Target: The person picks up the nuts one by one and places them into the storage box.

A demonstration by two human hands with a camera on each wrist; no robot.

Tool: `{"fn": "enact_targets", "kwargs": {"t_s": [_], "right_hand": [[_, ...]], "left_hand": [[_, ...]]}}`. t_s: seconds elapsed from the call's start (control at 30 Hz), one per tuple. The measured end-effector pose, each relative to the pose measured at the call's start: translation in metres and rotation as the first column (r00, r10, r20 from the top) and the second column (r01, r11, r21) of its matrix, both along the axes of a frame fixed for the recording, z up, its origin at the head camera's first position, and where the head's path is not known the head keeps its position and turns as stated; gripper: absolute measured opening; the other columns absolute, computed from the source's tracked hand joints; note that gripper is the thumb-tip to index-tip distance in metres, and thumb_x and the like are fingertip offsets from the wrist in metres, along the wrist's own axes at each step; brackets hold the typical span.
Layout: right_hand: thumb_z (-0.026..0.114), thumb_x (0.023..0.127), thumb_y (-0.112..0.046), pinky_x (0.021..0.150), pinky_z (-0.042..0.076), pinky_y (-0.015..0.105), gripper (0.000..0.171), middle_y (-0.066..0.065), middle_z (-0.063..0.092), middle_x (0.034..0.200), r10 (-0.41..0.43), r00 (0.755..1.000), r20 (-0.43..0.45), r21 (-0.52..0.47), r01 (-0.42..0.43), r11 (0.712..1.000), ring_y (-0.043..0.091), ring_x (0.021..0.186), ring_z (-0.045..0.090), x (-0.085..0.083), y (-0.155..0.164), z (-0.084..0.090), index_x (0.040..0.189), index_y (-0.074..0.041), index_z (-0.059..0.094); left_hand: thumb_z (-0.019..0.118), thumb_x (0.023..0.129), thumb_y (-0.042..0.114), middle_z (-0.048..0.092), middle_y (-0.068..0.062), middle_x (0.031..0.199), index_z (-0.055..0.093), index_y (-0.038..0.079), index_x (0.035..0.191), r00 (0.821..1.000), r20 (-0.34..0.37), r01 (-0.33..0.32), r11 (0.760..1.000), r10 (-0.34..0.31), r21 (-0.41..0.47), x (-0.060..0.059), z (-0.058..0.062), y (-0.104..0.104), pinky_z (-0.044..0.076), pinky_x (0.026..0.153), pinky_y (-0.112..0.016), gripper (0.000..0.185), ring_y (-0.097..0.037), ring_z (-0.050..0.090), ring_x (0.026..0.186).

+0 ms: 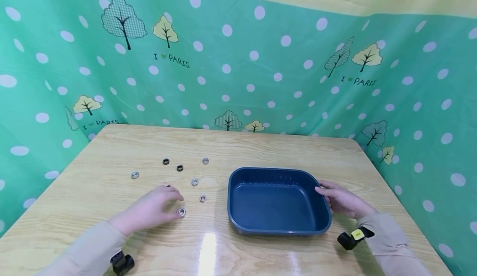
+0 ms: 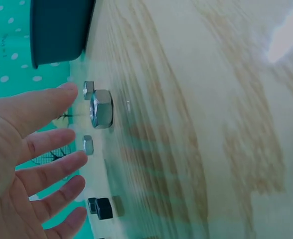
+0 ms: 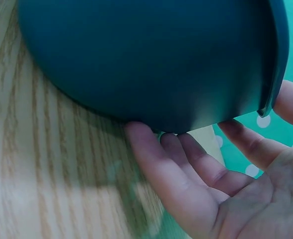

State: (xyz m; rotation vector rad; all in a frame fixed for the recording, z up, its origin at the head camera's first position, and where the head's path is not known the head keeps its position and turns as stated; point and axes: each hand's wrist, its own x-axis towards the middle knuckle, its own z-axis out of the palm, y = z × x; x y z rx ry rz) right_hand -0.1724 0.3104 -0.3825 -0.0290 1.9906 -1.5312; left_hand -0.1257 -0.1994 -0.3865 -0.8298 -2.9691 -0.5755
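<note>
My left hand [image 1: 154, 207] hovers low over the left half of the table, thumb and fingers spread and holding nothing. Closest to its thumb is a silver hex nut [image 1: 181, 212], which looks large in the left wrist view, apart from the fingertips [image 2: 67, 89]. More silver nuts lie beyond, one nut [image 1: 203, 199] to the right and another nut [image 1: 194, 182] farther back. With my right hand [image 1: 344, 199] I hold a dark blue rectangular basin [image 1: 277, 231] at its right end, thumb at the rim, fingers against the outer wall. Only the basin's bare inside shows.
Two black nuts [image 1: 165, 161] [image 1: 180, 168] lie toward the back, between a silver nut [image 1: 135, 175] at left and a silver nut [image 1: 205, 161] at right. Behind the wooden table [image 1: 283, 149] hangs a green dotted curtain [image 1: 238, 73].
</note>
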Motion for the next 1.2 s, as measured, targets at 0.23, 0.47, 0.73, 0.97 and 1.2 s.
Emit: {"fn": "enact_targets", "kwargs": {"t_s": [0.23, 0.47, 0.73, 0.97, 1.2], "right_hand": [[0.043, 0.1, -0.034, 0.082, 0.05, 0.037, 0.075, -0.003, 0.06, 0.106, -0.005, 1.0, 0.005, -0.004, 0.005, 1.0, 0.012, 0.095, 0.056, 0.0, 0.0003, -0.0007, 0.147, 0.007, 0.001], [0.043, 0.1, -0.034, 0.083, 0.05, 0.038, 0.075, -0.001, 0.062, 0.112, -0.007, 1.0, 0.006, -0.011, 0.007, 1.0, 0.012, 0.098, 0.057, 0.0002, 0.0007, -0.0008, 0.147, 0.007, 0.001], [0.042, 0.1, -0.033, 0.084, 0.051, 0.04, 0.073, 0.0, 0.061, 0.116, 0.002, 1.0, 0.003, -0.023, -0.002, 1.0, 0.013, 0.1, 0.057, -0.0004, 0.0017, -0.0013, 0.147, 0.007, 0.003], [0.043, 0.1, -0.033, 0.085, 0.05, 0.041, 0.075, 0.008, 0.058, 0.125, -0.01, 1.0, -0.001, 0.004, 0.01, 1.0, 0.014, 0.102, 0.057, 0.0003, 0.0011, -0.0005, 0.147, 0.007, 0.001], [0.044, 0.1, -0.033, 0.085, 0.05, 0.041, 0.075, 0.003, 0.059, 0.121, -0.001, 1.0, -0.004, -0.011, 0.0, 1.0, 0.012, 0.101, 0.057, 0.0003, 0.0015, -0.0007, 0.147, 0.008, 0.002]], "left_hand": [[0.08, 0.07, 0.027, 0.063, 0.003, 0.096, 0.069, 0.013, 0.096, 1.0, -0.02, 0.013, 0.999, -0.014, -0.046, -0.0003, -0.0018, 0.004, 0.05, 0.082, -0.043, 0.031, -0.02, 0.06, 0.09], [0.079, 0.07, 0.026, 0.061, 0.008, 0.092, 0.069, 0.018, 0.093, 1.0, -0.011, 0.012, 0.997, -0.013, -0.078, -0.0013, -0.0051, 0.0047, 0.051, 0.081, -0.042, 0.026, -0.016, 0.059, 0.087], [0.08, 0.07, 0.023, 0.057, 0.011, 0.088, 0.068, 0.019, 0.085, 0.999, 0.001, 0.034, 0.997, -0.034, -0.07, -0.0023, -0.0061, 0.0053, 0.051, 0.075, -0.035, 0.02, -0.01, 0.057, 0.08], [0.081, 0.069, 0.022, 0.055, 0.011, 0.087, 0.066, 0.019, 0.082, 0.999, -0.002, 0.036, 0.997, -0.037, -0.073, -0.0022, -0.0059, 0.0061, 0.051, 0.072, -0.031, 0.02, -0.007, 0.056, 0.077], [0.08, 0.07, 0.022, 0.055, 0.011, 0.087, 0.065, 0.02, 0.082, 0.999, 0.002, 0.037, 0.996, -0.037, -0.076, -0.0028, -0.0073, 0.0059, 0.05, 0.072, -0.031, 0.019, -0.007, 0.056, 0.077]]}}
